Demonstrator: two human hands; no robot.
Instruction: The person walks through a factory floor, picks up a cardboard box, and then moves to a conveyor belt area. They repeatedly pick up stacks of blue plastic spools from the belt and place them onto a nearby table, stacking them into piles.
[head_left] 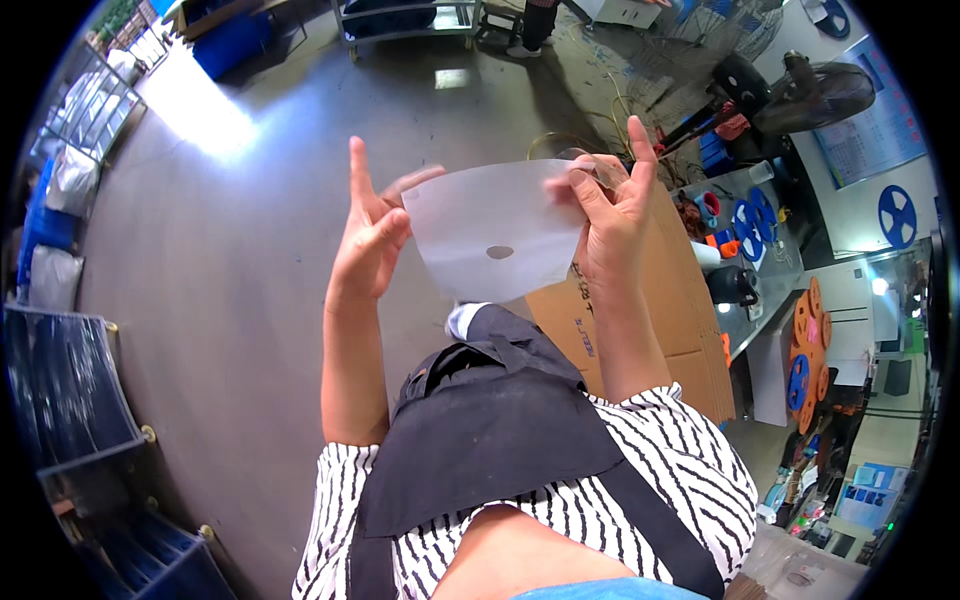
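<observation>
A thin whitish translucent sheet [470, 215] with an oval hole near its middle is held up in front of me. My right hand [612, 215] pinches its upper right part between thumb and fingers, the index finger pointing up. A clear, curled piece of film [608, 172] shows by those fingers. My left hand [368, 245] is at the sheet's left edge with its fingers apart. Its index finger points up, and another finger, blurred, reaches toward the upper left corner. Whether the left thumb touches the edge is hard to tell.
Flattened brown cardboard [660, 310] lies under my right forearm. At the right stand a workbench [765, 290] with blue reels [750, 230] and a black fan [815, 97]. Dark blue racks [70, 390] line the left. A wheeled cart [408, 22] and another person [537, 25] are far ahead.
</observation>
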